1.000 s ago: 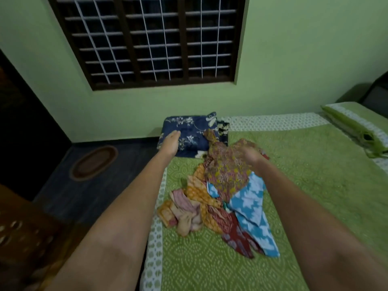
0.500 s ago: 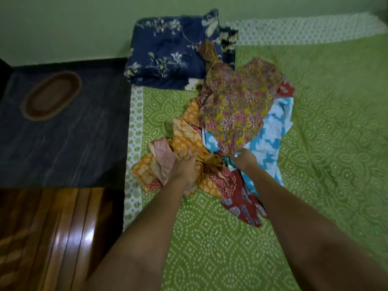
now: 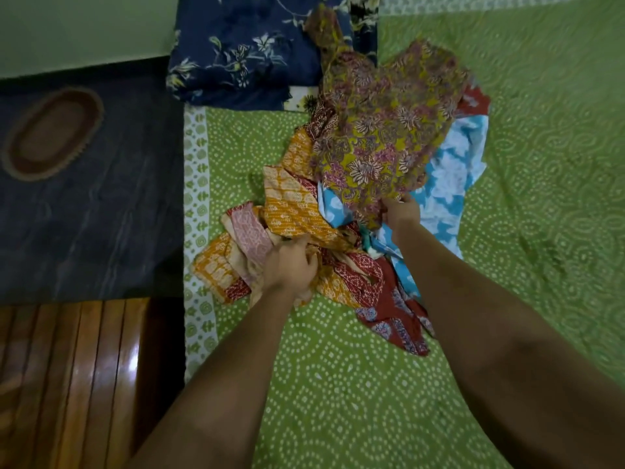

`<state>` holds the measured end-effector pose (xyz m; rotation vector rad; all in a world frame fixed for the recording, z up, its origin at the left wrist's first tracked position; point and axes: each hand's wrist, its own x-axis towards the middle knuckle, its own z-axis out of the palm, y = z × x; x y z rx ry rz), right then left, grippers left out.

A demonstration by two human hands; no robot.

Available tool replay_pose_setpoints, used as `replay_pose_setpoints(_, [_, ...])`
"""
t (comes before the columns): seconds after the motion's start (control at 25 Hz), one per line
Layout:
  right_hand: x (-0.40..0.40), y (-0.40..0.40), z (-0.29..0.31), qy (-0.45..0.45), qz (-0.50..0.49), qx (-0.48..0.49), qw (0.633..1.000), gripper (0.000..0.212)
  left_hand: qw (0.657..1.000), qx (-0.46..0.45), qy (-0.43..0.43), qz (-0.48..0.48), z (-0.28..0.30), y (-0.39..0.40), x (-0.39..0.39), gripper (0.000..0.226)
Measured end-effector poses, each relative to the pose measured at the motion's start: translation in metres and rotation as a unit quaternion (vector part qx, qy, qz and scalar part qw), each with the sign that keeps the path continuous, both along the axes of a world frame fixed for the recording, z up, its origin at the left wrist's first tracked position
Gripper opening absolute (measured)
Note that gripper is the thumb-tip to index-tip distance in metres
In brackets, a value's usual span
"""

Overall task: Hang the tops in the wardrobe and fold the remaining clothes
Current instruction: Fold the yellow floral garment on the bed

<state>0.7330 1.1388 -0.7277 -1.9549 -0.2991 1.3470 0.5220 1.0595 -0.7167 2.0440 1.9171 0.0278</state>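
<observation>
Since half a second back, right hand [image 3: 400, 211] has shifted up to pinch the hem of the olive floral top [image 3: 382, 130]; left hand [image 3: 291, 269] grips the orange printed garment [image 3: 294, 211]. Both sit in the clothes pile on the green bedspread [image 3: 338, 384], just right of its white border. Light, limp fabric; likely tangled, so lift by shoulders. Open bedspread right of pile.

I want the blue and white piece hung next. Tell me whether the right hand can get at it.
Probably yes: the right hand is right beside the blue and white garment, whose right side lies uncovered, though the olive floral garment it grips overlaps part.
</observation>
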Motion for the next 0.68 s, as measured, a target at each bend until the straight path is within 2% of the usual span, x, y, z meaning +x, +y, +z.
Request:
replay_pose_setpoints(0.04, [-0.001, -0.007, 0.015, 0.034, 0.016, 0.018, 0.999, 0.01, 0.996, 0.058, -0.047, 0.054, 0.014, 0.0, 0.007, 0.033])
replay_pose_setpoints(0.08, [-0.002, -0.015, 0.031, 0.078, 0.045, 0.032, 0.995, 0.012, 0.986, 0.059, -0.111, 0.112, 0.027, 0.002, 0.017, 0.027])
replay_pose_setpoints(0.12, [-0.004, -0.026, 0.048, 0.116, 0.086, 0.033, 0.989, 0.025, 0.966, 0.015, -0.194, 0.169, 0.038, 0.006, 0.027, 0.03])
replay_pose_setpoints(0.16, [-0.004, -0.037, 0.066, 0.148, 0.138, 0.031, 0.979, 0.031, 0.927, -0.077, -0.292, 0.223, 0.048, 0.013, 0.038, 0.041])
replay_pose_setpoints(0.2, [-0.006, -0.048, 0.083, 0.166, 0.197, 0.021, 0.966, 0.031, 0.865, -0.186, -0.377, 0.273, 0.06, 0.018, 0.049, 0.058])
replay_pose_setpoints(0.24, [-0.007, -0.057, 0.095, 0.173, 0.262, 0.003, 0.949, 0.028, 0.802, -0.268, -0.427, 0.318, 0.075, 0.022, 0.06, 0.081])
replay_pose_setpoints(0.28, [-0.01, -0.066, 0.111, 0.175, 0.326, -0.018, 0.929, 0.023, 0.771, -0.313, -0.44, 0.337, 0.091, 0.024, 0.069, 0.095])
replay_pose_setpoints(0.32, [-0.011, -0.074, 0.126, 0.173, 0.373, -0.038, 0.911, 0.018, 0.776, -0.313, -0.432, 0.337, 0.108, 0.024, 0.076, 0.092])
replay_pose_setpoints(0.4, [-0.008, -0.09, 0.166, 0.14, 0.412, -0.066, 0.898, 0.011, 0.863, -0.225, -0.346, 0.292, 0.155, 0.021, 0.079, 0.05])
replay_pose_setpoints(0.44, [-0.004, -0.096, 0.184, 0.093, 0.422, -0.07, 0.899, 0.006, 0.9, -0.183, -0.297, 0.262, 0.178, 0.018, 0.076, 0.034])
replay_pose_setpoints(0.48, [0.001, -0.1, 0.2, 0.014, 0.443, -0.073, 0.893, 0.021, 0.92, -0.159, -0.27, 0.236, 0.2, 0.016, 0.071, 0.026])
replay_pose_setpoints(0.52, [0.007, -0.103, 0.215, -0.096, 0.472, -0.079, 0.873, 0.048, 0.929, -0.149, -0.263, 0.215, 0.224, 0.012, 0.065, 0.024])
replay_pose_setpoints(0.56, [0.011, -0.11, 0.233, -0.221, 0.494, -0.074, 0.838, 0.078, 0.929, -0.148, -0.273, 0.2, 0.253, 0.007, 0.059, 0.025])
replay_pose_setpoints(0.6, [0.013, -0.117, 0.25, -0.317, 0.504, -0.053, 0.802, 0.098, 0.923, -0.157, -0.297, 0.186, 0.285, -0.001, 0.053, 0.029])
replay_pose_setpoints(0.64, [0.009, -0.123, 0.268, -0.383, 0.508, -0.032, 0.771, 0.102, 0.911, -0.172, -0.332, 0.172, 0.319, -0.008, 0.048, 0.033])
replay_pose_setpoints(0.68, [0.003, -0.127, 0.284, -0.423, 0.501, -0.005, 0.755, 0.093, 0.895, -0.176, -0.378, 0.16, 0.352, -0.017, 0.043, 0.031])
